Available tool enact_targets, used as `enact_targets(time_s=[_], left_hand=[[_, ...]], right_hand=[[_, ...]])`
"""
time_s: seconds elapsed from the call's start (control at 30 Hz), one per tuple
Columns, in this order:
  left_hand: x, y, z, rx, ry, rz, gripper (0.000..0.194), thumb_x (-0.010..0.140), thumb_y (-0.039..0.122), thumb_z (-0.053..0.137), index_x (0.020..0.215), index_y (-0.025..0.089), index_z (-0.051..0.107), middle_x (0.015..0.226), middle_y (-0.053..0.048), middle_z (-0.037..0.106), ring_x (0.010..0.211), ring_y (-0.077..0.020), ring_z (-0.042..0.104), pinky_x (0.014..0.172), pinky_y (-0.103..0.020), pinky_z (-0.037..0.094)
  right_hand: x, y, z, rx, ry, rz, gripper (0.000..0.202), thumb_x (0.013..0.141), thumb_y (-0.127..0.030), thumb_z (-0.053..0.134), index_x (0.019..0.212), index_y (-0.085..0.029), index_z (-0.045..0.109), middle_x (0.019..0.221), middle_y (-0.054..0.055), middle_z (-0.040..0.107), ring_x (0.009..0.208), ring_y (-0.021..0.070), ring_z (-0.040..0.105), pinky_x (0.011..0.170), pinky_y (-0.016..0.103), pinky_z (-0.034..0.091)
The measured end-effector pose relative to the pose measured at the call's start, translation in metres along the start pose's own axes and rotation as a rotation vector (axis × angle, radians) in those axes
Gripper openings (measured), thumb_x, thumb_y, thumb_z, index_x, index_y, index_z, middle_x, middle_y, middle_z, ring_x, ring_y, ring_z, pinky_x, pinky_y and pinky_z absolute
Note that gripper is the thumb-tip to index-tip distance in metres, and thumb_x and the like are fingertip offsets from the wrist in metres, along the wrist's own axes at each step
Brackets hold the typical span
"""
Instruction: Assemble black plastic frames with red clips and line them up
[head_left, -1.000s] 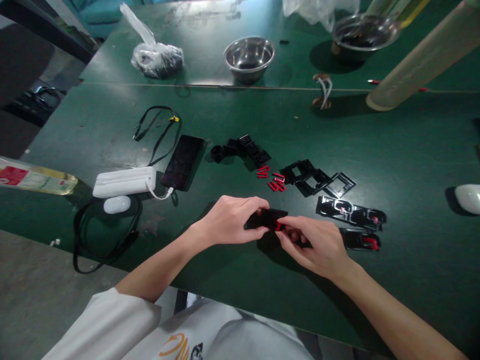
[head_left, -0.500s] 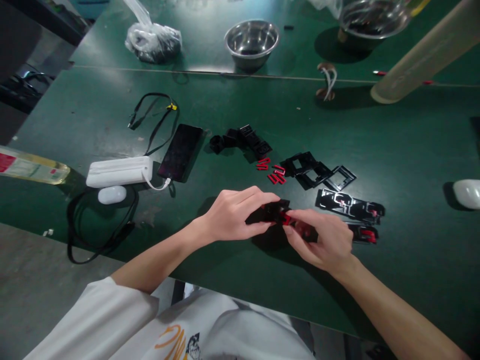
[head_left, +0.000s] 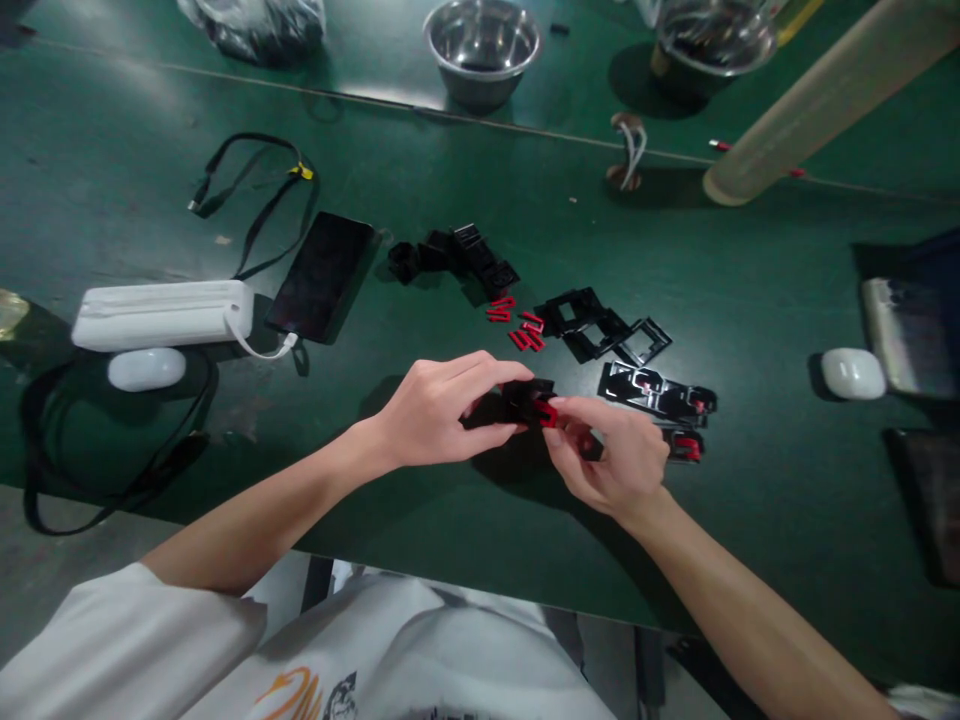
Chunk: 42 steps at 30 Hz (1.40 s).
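Observation:
Between thumb and fingers, my left hand (head_left: 442, 410) grips a small black part (head_left: 519, 400) above the green table. My right hand (head_left: 611, 450) pinches a red piece (head_left: 545, 413) against the right side of that part. Several loose red clips (head_left: 528, 331) lie just beyond the hands. Black square frames (head_left: 592, 322) rest to their right, and more black parts (head_left: 469, 258) sit farther back. Beside my right hand are black assemblies with red bits (head_left: 660, 392), one partly hidden by the hand.
A phone (head_left: 322, 275) is cabled to a white power bank (head_left: 165, 313) at left, near black cables. Metal bowls (head_left: 482, 50) stand at the back. A tube (head_left: 802, 110) leans in at upper right; a white mouse (head_left: 853, 374) lies at right.
The camera view has shifted right, so everything appears farther left and more items show at the right edge. Both hands keep their hold; the red piece shows more clearly.

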<state>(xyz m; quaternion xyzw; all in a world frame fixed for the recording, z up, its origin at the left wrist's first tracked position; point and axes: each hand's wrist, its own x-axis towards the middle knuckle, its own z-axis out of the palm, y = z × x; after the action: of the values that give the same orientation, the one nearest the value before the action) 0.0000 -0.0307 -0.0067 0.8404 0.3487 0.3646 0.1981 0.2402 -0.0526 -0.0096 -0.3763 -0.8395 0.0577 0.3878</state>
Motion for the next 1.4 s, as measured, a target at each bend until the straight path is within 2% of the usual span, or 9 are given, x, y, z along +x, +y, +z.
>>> enact_targets(time_s=[0.17, 0.53, 0.73, 0.97, 1.13, 1.4], left_hand=[[0.0014, 0.0022, -0.0012, -0.017, 0.018, -0.019, 0.032, 0.096, 0.035, 0.075, 0.122, 0.018, 0.067, 0.090, 0.002, 0.071, 0.059, -0.0062, 0.057, 0.060, -0.019, 0.047], [0.0015, 0.0008, -0.0015, 0.049, 0.037, 0.028, 0.032, 0.097, 0.036, 0.074, 0.122, 0.018, 0.068, 0.091, 0.001, 0.074, 0.060, -0.0066, 0.060, 0.059, -0.019, 0.047], [0.0015, -0.0013, -0.0008, 0.079, 0.076, 0.096, 0.033, 0.095, 0.029, 0.076, 0.123, 0.015, 0.068, 0.096, -0.001, 0.077, 0.065, -0.0067, 0.064, 0.061, -0.019, 0.049], [-0.0004, -0.0040, -0.0004, 0.092, 0.084, 0.130, 0.033, 0.097, 0.027, 0.075, 0.126, 0.015, 0.067, 0.103, -0.004, 0.079, 0.082, -0.0106, 0.074, 0.068, -0.018, 0.054], [0.0005, -0.0041, -0.0010, 0.093, 0.085, 0.142, 0.031, 0.098, 0.025, 0.073, 0.127, 0.015, 0.067, 0.105, -0.005, 0.079, 0.085, -0.0108, 0.076, 0.069, -0.018, 0.055], [0.0024, -0.0016, -0.0023, 0.090, 0.093, 0.148, 0.028, 0.099, 0.024, 0.072, 0.125, 0.015, 0.068, 0.105, -0.005, 0.080, 0.085, -0.0105, 0.076, 0.070, -0.017, 0.056]], right_hand=[[-0.0009, -0.0020, 0.0005, 0.017, 0.015, 0.024, 0.025, 0.099, -0.022, 0.067, 0.123, -0.025, 0.059, 0.072, -0.006, 0.070, 0.047, 0.0096, 0.058, 0.052, 0.025, 0.047], [-0.0042, -0.0033, -0.0014, -0.009, 0.067, 0.025, 0.028, 0.095, -0.018, 0.070, 0.121, -0.023, 0.062, 0.073, -0.005, 0.072, 0.050, 0.0104, 0.060, 0.053, 0.024, 0.049], [-0.0019, -0.0002, 0.0017, 0.027, 0.112, -0.043, 0.028, 0.091, -0.017, 0.073, 0.117, -0.021, 0.064, 0.073, -0.006, 0.073, 0.049, 0.0099, 0.062, 0.052, 0.023, 0.051], [-0.0018, 0.0025, 0.0021, 0.107, 0.085, -0.073, 0.031, 0.090, -0.013, 0.072, 0.119, -0.018, 0.062, 0.075, -0.004, 0.075, 0.048, 0.0089, 0.060, 0.052, 0.022, 0.050], [-0.0006, 0.0036, -0.0009, 0.131, 0.026, -0.091, 0.032, 0.090, -0.012, 0.072, 0.120, -0.018, 0.062, 0.075, -0.003, 0.075, 0.054, 0.0106, 0.065, 0.054, 0.023, 0.050], [-0.0006, 0.0053, -0.0018, 0.152, 0.009, -0.100, 0.036, 0.090, -0.011, 0.074, 0.123, -0.019, 0.062, 0.082, 0.001, 0.078, 0.056, 0.0112, 0.068, 0.054, 0.022, 0.051]])
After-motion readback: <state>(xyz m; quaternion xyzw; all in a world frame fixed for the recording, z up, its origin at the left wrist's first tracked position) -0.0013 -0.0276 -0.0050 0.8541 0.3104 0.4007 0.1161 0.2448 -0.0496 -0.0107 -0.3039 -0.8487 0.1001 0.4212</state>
